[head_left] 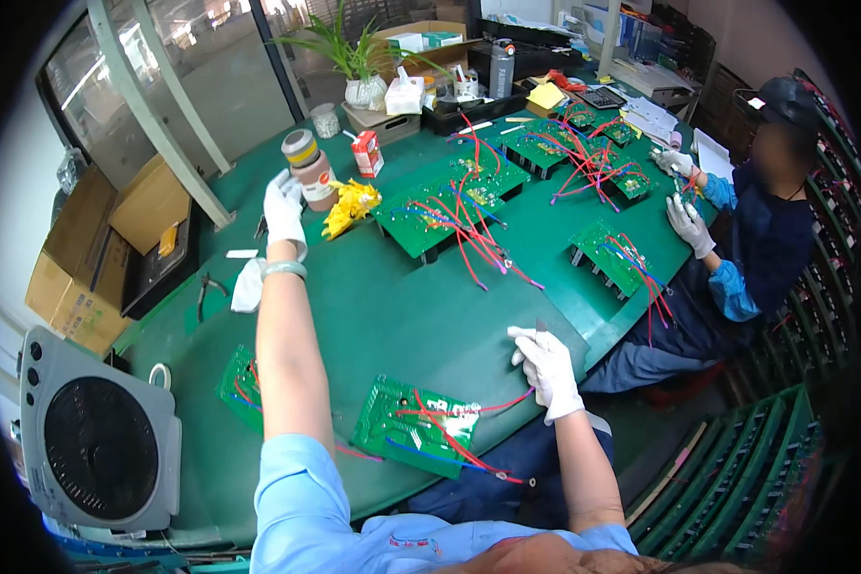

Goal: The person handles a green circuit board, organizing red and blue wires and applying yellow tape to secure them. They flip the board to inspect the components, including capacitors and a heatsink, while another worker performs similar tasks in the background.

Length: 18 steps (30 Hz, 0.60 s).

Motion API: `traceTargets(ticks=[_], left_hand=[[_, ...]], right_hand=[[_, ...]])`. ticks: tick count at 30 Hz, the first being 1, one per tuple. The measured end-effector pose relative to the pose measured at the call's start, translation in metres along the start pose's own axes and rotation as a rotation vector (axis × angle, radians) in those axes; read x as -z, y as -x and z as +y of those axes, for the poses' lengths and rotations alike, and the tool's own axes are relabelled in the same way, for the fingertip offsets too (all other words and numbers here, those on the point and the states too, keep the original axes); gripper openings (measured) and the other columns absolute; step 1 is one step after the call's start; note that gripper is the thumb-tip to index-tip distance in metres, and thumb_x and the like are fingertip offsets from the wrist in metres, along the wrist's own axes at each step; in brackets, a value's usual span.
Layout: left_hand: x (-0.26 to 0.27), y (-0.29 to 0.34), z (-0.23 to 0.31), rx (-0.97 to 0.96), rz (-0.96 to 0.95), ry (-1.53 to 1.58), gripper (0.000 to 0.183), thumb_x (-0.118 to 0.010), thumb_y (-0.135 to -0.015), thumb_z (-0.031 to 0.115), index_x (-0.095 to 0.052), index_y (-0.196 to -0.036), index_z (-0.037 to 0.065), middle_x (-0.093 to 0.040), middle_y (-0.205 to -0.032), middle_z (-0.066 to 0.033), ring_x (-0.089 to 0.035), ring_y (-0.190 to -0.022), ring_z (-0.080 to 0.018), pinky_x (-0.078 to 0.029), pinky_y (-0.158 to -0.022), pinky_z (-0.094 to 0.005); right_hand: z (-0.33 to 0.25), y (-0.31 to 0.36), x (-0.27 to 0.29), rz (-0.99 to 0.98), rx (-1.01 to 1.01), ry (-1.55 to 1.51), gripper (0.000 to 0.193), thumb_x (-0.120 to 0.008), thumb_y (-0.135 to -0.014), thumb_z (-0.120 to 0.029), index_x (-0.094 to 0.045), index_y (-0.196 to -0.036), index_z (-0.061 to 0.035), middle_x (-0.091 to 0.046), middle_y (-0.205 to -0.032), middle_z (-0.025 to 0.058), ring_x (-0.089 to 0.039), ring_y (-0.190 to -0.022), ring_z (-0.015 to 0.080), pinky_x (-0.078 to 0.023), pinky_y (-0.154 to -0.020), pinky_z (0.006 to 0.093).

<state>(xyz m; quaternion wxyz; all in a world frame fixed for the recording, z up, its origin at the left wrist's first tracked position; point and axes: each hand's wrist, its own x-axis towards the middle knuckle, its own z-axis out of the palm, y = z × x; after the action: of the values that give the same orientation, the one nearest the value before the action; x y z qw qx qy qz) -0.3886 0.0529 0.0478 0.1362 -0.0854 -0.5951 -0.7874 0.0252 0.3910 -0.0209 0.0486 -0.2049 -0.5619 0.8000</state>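
Note:
My left hand [284,212], in a white glove, is stretched far forward beside a brown jar [316,180] with a yellow-and-grey lid. Its fingers lie along the jar's left side; whether they grip it is unclear. My right hand [551,371], also gloved, is raised over the near right table edge. A small dark grey piece [541,326] sticks up from its closed fingers; its kind is unclear. Between my arms lies a green circuit board [383,421] with red and blue wires. Another circuit board [232,386] is partly hidden behind my left forearm.
Yellow crumpled material [352,208] and a red-and-white carton [366,154] stand by the jar. Pliers [206,295] lie left. A grey fan [100,435] occupies the near left. Several wired boards [440,215] lie beyond. A co-worker's gloved hands [687,222] handle a board at right.

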Motion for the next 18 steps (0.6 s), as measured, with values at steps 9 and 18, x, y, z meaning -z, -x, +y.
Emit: traceTargets(ticks=[9, 18], left_hand=[[-0.034, 0.214, 0.163, -0.084, -0.554, -0.393, 0.042, -0.064, -0.094, 0.016, -0.054, -0.130, -0.005, -0.067, -0.117, -0.0112, -0.061, -0.111, -0.0164, -0.047, -0.099, -0.0280], [0.039, 0.408, 0.130, 0.273, -0.422, -0.503, 0.041, -0.060, -0.096, 0.013, -0.053, -0.134, -0.003, -0.062, -0.128, -0.0151, -0.059, -0.116, -0.0189, -0.045, -0.100, -0.0308]], right_hand=[[-0.004, 0.011, 0.033, 0.122, 0.226, 0.039, 0.037, -0.056, -0.099, -0.034, -0.066, -0.118, -0.0041, -0.059, -0.070, -0.0016, -0.033, -0.043, 0.0022, -0.024, -0.037, 0.0201], [-0.018, 0.124, 0.005, -0.064, 0.108, 0.545, 0.020, -0.060, -0.096, -0.012, -0.071, -0.108, 0.0000, -0.070, -0.077, 0.0059, -0.053, -0.057, 0.0041, -0.039, -0.054, 0.0188]])
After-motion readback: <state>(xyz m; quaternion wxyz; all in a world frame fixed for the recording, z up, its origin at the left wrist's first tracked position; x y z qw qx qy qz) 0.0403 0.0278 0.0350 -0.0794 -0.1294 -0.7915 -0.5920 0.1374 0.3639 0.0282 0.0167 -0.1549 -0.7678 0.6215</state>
